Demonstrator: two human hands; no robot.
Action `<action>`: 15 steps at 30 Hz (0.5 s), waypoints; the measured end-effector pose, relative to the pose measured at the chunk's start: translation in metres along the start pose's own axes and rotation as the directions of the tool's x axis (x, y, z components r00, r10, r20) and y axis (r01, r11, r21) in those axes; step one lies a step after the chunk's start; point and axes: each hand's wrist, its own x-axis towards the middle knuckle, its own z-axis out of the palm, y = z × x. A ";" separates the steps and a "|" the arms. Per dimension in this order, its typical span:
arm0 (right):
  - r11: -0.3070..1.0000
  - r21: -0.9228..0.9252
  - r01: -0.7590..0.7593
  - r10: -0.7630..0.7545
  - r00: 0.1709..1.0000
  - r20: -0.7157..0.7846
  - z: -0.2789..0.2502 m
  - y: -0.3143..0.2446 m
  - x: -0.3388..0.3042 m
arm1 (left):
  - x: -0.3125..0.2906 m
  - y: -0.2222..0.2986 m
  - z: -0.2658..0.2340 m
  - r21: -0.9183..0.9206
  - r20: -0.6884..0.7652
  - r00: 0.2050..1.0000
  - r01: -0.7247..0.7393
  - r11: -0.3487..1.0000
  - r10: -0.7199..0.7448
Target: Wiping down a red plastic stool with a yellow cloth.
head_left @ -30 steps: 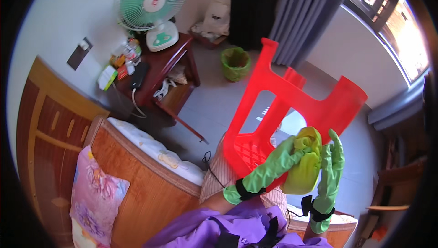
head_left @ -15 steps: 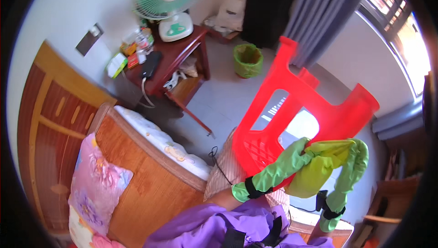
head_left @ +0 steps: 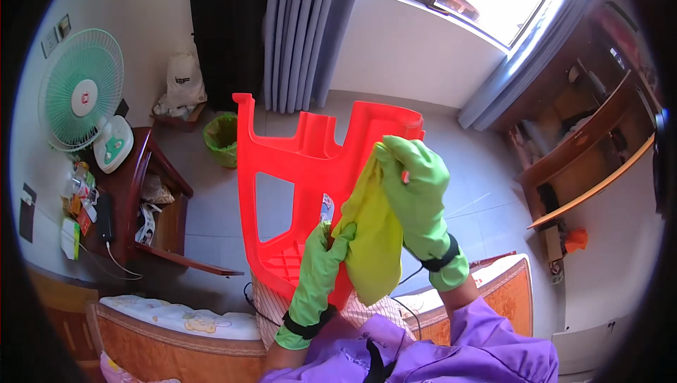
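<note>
A red plastic stool (head_left: 276,149) lies tipped on my lap with its legs pointing away from me. Green gloves with black wrist straps cover both hands. My left hand (head_left: 323,259) is closed at the stool's near side, against the edge of a yellow-green cloth (head_left: 376,249); its fingertips are partly hidden. Higher up, my right hand (head_left: 417,187) is closed around the cloth's upper end, at the tip of the stool's right leg. The rest of the cloth hangs down along that leg.
A reddish-brown bedside table (head_left: 127,199) with an open door stands at left, carrying a green fan (head_left: 84,97) and small items. Beyond it is a green-lined bin (head_left: 222,140). Grey curtains (head_left: 300,37) flank the window. An open wooden cabinet (head_left: 592,150) stands at right.
My view has swung to the right, showing more window and the cabinet. My right hand has moved up onto the cloth's upper end at the leg tip, and the cloth now hangs below it.
</note>
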 end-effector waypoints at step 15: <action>0.925 -0.320 0.203 -0.169 0.977 0.133 0.035 0.019 0.073 | 0.010 0.023 0.004 0.045 -0.146 0.989 -0.033 0.998 0.039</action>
